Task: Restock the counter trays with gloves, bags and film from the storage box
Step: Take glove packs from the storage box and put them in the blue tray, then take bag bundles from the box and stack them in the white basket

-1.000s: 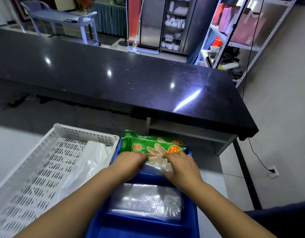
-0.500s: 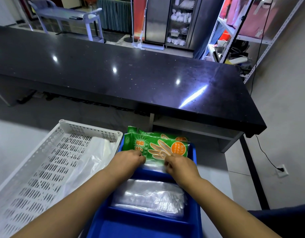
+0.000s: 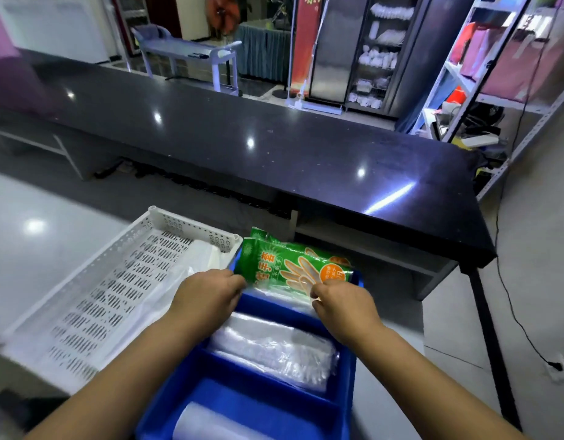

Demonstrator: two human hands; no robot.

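Head cam, only view I've got. Vs a sec ago the green glove packs [image 3: 293,265] stand taller in the far compartment of the blue tray [image 3: 344,404]; they lean on its back rim instead of lying flatter. My left hand [image 3: 207,296] pinches the front pack's near-left corner, and my right hand [image 3: 344,304] pinches its lower-right edge by the orange dot; both are closed on the pack, fingers curled. My view has also tipped up, so more of the black counter [image 3: 274,144] shows. I read that as gloves nearly seated, and that slot about done.

The mid compartment holds a stack of clear bags [image 3: 274,350]. The near one shows a pale roll [image 3: 204,420], prob film, cut off at the bottom edge. The white basket [image 3: 122,268] sits just left of the tray, touching or nearly, w/ thin white plastic [image 3: 185,281] inside.

Hard to tell: how many packs sit behind the front one, at least two. Clear stuff under my fingers blurs into glare. Storage box isn't in view.
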